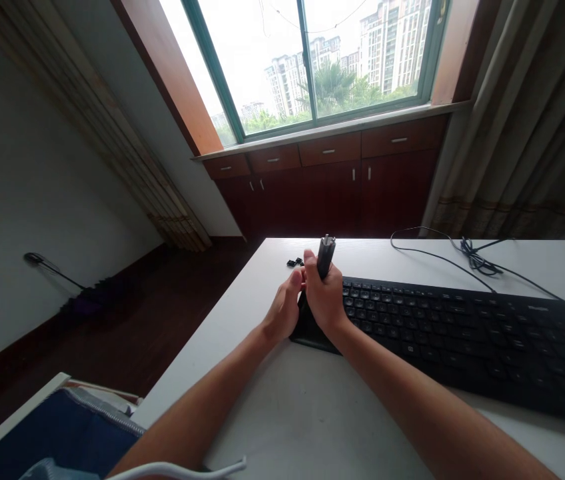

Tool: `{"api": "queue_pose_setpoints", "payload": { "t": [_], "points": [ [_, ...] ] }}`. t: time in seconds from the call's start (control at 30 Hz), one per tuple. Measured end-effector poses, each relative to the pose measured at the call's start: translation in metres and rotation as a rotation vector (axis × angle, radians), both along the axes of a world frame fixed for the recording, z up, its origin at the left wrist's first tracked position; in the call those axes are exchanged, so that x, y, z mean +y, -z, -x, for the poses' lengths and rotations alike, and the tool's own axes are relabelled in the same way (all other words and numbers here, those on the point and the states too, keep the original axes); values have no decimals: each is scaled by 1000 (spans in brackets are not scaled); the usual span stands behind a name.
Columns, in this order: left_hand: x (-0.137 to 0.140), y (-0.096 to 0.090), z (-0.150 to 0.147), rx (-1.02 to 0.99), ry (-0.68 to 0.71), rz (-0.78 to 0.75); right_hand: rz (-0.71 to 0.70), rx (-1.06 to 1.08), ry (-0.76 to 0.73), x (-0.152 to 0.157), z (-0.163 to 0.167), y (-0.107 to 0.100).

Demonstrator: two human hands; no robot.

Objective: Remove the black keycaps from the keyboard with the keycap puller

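The head view shows, near the far left corner of the white surface (272, 413), a few small black keycaps (294, 263) already lying loose, just left of the hands. The left hand (282, 310) rests with curled fingers against the right hand (323, 297), whose fingers wrap a dark keycap puller (325, 253) held upright over the left end of the black keyboard (462, 333). Judging by this, only a few keys seem pulled; nearly all remain seated, and its cable (467, 257) trails toward the far edge.
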State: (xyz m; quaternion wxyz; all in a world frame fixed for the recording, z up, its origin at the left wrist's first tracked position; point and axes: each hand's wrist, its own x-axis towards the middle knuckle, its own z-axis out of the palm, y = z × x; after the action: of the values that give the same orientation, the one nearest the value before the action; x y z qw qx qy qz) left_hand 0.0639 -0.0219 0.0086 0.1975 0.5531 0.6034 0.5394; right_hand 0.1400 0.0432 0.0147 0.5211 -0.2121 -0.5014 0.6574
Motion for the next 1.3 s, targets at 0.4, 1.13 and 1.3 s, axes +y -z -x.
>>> {"api": "queue_pose_setpoints", "payload": {
  "t": [0.4,1.13,1.3],
  "points": [
    [-15,-23,55,637,288,121,383,249,-43,43,-16,-23],
    [6,26,103,448,-505,215,166,122,62,50,-13,-13],
    [7,28,103,456,-515,176,142,185,24,46,-13,-18]
  ]
}}
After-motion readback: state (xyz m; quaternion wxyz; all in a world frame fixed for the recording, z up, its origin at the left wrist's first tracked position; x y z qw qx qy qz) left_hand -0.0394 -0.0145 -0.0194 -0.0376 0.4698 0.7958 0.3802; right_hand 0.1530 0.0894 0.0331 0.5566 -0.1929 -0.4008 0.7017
